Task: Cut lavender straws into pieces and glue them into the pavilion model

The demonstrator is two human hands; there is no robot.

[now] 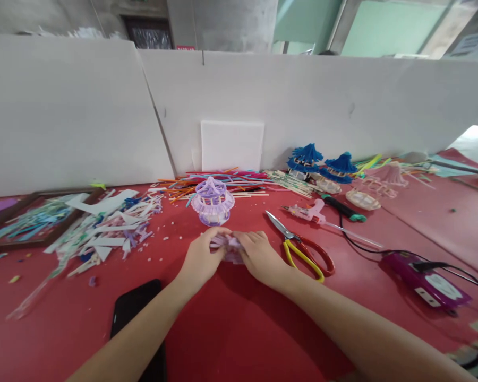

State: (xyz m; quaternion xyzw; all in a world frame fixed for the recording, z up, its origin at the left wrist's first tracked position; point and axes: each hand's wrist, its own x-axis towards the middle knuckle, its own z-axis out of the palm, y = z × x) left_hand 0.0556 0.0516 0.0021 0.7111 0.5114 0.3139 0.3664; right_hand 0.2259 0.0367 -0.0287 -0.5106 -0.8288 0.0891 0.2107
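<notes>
Between the fingertips of both hands is a small bundle of lilac strips (231, 243), just above the red table. My left hand (203, 257) pinches its left side, and my right hand (258, 257) closes on the right side. Fingers cover much of the bundle, so its full shape is hidden. Right behind it stands a small lilac pavilion model (211, 204) with a pointed roof and a frilled ring. Scissors (298, 246) with one yellow and one red handle lie slightly open to the right of my right hand.
Left are paper scraps (111, 225), a brown frame (19, 245) and a black phone (137, 302). Coloured stems (235, 180) lie behind. At right are a pink glue gun (308, 211), blue-roofed models (307, 155), a purple power strip (426, 281) and its black cable.
</notes>
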